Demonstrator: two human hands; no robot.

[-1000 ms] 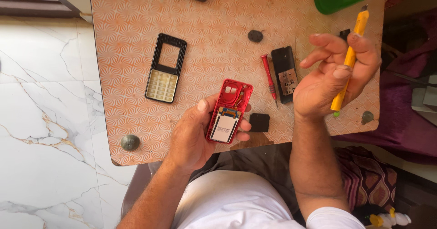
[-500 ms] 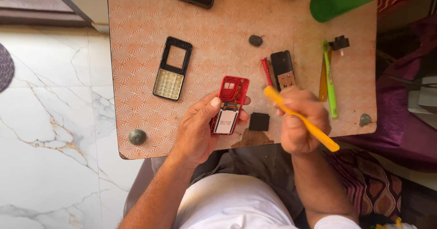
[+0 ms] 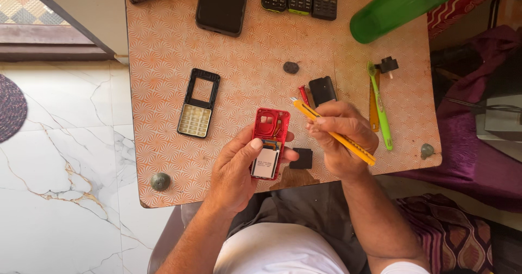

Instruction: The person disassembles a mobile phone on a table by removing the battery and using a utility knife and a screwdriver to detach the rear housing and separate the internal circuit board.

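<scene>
Gripped in the left hand (image 3: 234, 173), thumb across its pale battery, an opened red phone (image 3: 270, 142) is held over the near edge of an orange patterned table (image 3: 163, 116). Closed around a yellow cutter (image 3: 333, 134), the right hand (image 3: 342, 138) is kept just beside it. A black keypad frame (image 3: 199, 103) is seen on open tabletop to the left; white marble floor (image 3: 60, 187) is spread beyond that edge.
</scene>
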